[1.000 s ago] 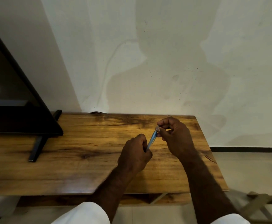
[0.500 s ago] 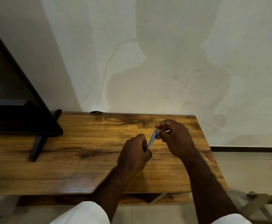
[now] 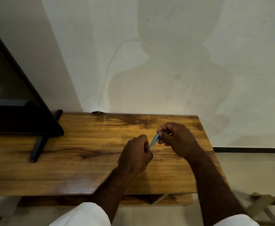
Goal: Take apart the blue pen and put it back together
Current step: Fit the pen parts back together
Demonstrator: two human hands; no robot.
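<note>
The blue pen (image 3: 153,142) is held slanted above the right half of the wooden table (image 3: 78,154). My left hand (image 3: 136,154) grips its lower end in a fist, so that end is hidden. My right hand (image 3: 176,138) pinches the upper end between thumb and curled fingers; the tip there is covered by the fingers. Only a short stretch of blue barrel shows between the two hands.
A black television (image 3: 11,101) on a thin black stand leg (image 3: 37,148) occupies the table's left side. A pale wall rises right behind the table. A wooden frame (image 3: 262,204) stands on the tiled floor at the lower right.
Both hands keep their hold on the pen. My right hand has shifted very slightly at the upper end; the pen's slant is about the same.
</note>
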